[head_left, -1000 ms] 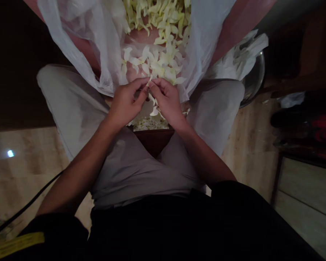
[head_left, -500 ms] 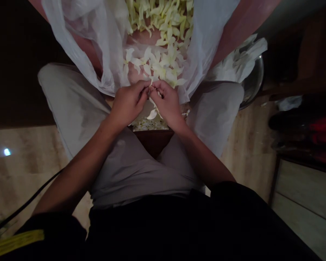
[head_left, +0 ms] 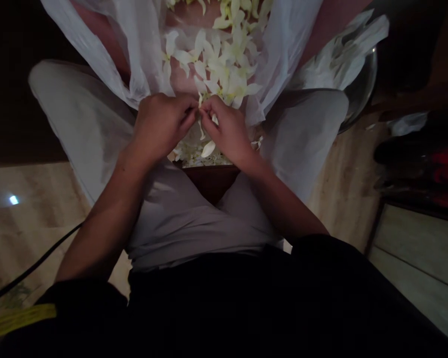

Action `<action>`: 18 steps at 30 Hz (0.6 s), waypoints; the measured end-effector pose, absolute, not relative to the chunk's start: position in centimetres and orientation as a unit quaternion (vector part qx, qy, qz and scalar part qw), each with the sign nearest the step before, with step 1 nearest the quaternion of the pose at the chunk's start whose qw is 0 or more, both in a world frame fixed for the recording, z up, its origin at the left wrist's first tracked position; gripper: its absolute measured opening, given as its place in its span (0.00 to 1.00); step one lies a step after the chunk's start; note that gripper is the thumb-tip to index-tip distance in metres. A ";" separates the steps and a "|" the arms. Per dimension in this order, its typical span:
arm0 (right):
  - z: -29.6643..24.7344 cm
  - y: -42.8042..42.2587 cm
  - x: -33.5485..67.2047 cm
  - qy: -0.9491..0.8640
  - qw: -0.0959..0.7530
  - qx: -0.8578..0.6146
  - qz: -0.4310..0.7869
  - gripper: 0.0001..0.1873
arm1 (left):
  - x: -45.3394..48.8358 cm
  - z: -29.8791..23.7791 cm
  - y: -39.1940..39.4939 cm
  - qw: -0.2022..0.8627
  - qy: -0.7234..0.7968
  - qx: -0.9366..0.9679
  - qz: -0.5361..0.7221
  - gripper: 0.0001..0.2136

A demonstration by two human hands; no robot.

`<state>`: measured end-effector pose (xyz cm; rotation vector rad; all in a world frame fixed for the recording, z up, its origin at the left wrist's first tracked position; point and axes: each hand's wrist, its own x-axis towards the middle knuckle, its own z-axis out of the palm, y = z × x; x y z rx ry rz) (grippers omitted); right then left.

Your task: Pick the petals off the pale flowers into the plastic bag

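My left hand point(head_left: 163, 124) and my right hand point(head_left: 226, 125) meet over my lap with their fingertips pinched together. Between them they hold a small white flower point(head_left: 200, 100), mostly covered by the fingers. A pale petal point(head_left: 208, 149) shows just below my right hand; whether that hand holds it I cannot tell. Right beyond my fingers lie loose white flowers point(head_left: 224, 69) with narrow curved petals, spread on a white plastic bag point(head_left: 145, 54). Under my hands, between my legs, sits a heap of small whitish flower pieces point(head_left: 205, 160).
Pink material point(head_left: 108, 37) shows beneath the plastic bag. On the right, a metal bowl point(head_left: 366, 84) has crumpled white plastic point(head_left: 336, 59) over it. A black cable point(head_left: 37, 268) runs along the wooden floor point(head_left: 33, 228) at left. A pale-fronted cabinet point(head_left: 418, 248) stands at lower right.
The view has shifted, so the bag and the far flowers sit higher in the picture. My hands still pinch at the flower, with the fingertips slightly farther left and higher in view.
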<state>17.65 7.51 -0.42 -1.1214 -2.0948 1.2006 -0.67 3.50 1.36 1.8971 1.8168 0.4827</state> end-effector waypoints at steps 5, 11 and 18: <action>-0.5 7.5 17.7 -0.792 0.238 -0.395 0.401 0.06 | -1.0 1.4 3.4 0.226 0.653 0.698 0.189 0.12; -1.1 7.6 17.0 -0.781 0.246 -0.404 0.408 0.06 | -0.4 1.6 3.6 0.131 0.644 0.736 0.159 0.08; -0.7 8.0 16.7 -0.750 0.310 -0.414 0.413 0.09 | -0.6 1.8 4.1 0.209 0.595 0.701 0.332 0.05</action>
